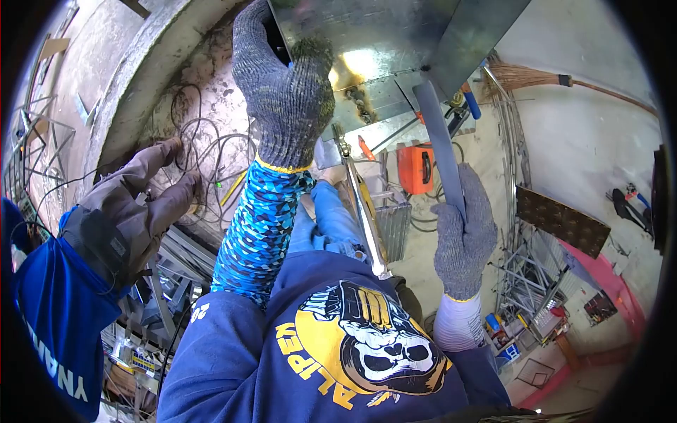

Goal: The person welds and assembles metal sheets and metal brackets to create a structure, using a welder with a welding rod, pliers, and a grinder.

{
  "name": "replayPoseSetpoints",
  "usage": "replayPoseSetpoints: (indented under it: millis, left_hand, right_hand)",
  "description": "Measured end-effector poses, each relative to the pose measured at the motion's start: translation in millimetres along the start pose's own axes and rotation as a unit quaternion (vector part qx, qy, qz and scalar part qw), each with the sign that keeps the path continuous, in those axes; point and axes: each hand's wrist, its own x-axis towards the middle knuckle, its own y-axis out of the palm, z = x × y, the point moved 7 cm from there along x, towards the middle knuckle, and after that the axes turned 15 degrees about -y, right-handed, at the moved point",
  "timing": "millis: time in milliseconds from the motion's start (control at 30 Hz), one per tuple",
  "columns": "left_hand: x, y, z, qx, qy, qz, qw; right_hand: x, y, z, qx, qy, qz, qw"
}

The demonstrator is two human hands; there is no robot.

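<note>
My left hand (285, 99), in a grey knit glove, is closed around the left edge of a large shiny sheet-metal panel (395, 35) at the top. My right hand (465, 243), also gloved, grips the lower end of a long flat metal strip (441, 141). The strip's upper end overlaps the panel near an upright metal flange (472, 42). A scorched spot (361, 106) marks the panel near its front edge. Below that edge, between my arms, a long shiny metal tool (363, 211) with a jaw-like top points down toward me.
A person (77, 282) in a blue shirt is at the left. Cables (204, 134) lie coiled on the floor. Beneath the panel stands an orange machine (416, 169). A broom (529, 76) leans at the right, above a dark patterned plate (562, 222) and metal frames (532, 282).
</note>
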Motion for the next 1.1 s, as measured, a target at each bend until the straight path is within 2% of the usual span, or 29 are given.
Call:
replayPoseSetpoints:
  millis: [233, 300, 333, 433, 500, 567, 600, 633, 667, 700, 733, 767, 833, 900, 1067, 1100]
  left_hand:
    - [15, 12, 22, 0.077, 0.101, 0.004, 0.992]
    - [16, 16, 21, 0.1, 0.135, 0.004, 0.986]
    - [16, 16, 24, 0.059, 0.09, -0.013, 0.994]
    - [20, 15, 26, 0.108, 0.132, 0.003, 0.985]
    - [19, 16, 23, 0.132, 0.128, 0.001, 0.983]
    - [22, 14, 17, 0.052, 0.034, 0.013, 0.998]
    - [23, 15, 17, 0.052, 0.039, 0.013, 0.998]
    - [26, 16, 25, 0.004, -0.011, 0.032, 0.999]
    - [28, 18, 33, -0.044, -0.061, 0.052, 0.996]
    - [33, 22, 31, -0.043, -0.056, 0.052, 0.996]
    - [36, 26, 46, -0.144, -0.178, 0.067, 0.971]
    - [37, 34, 60, -0.242, -0.295, 0.081, 0.921]
    - [38, 40, 71, -0.288, -0.369, 0.071, 0.881]
    - [45, 47, 89, -0.202, -0.361, 0.118, 0.903]
    - [74, 63, 128, -0.24, -0.394, 0.117, 0.88]
    - [-15, -15, 85, -0.249, -0.402, 0.117, 0.873]
  right_hand:
    - [-46, -5, -24, 0.028, 0.092, -0.038, 0.995]
    - [-55, -7, -32, 0.074, 0.146, -0.086, 0.983]
    - [-58, -8, -35, 0.078, 0.149, -0.09, 0.982]
    - [-73, -10, -51, 0.087, 0.165, -0.108, 0.977]
    - [-80, -8, -59, 0.093, 0.185, -0.117, 0.971]
    - [-84, -4, -63, 0.104, 0.18, -0.136, 0.969]
    - [-86, -2, -64, 0.112, 0.175, -0.151, 0.966]
    - [-88, -1, -67, 0.115, 0.175, -0.154, 0.966]
    - [-89, 2, -69, 0.116, 0.17, -0.129, 0.97]
    - [-86, 5, -71, 0.117, 0.165, -0.105, 0.974]
    - [-87, 5, -72, 0.121, 0.162, -0.11, 0.973]
    - [-88, 7, -73, 0.124, 0.167, -0.104, 0.972]
    - [-88, 8, -74, 0.134, 0.171, -0.103, 0.971]
    - [-87, 7, -70, 0.106, 0.144, -0.079, 0.981]
    - [-97, 1, -73, 0.153, 0.174, -0.106, 0.967]
    - [-101, 0, -76, 0.152, 0.17, -0.122, 0.966]
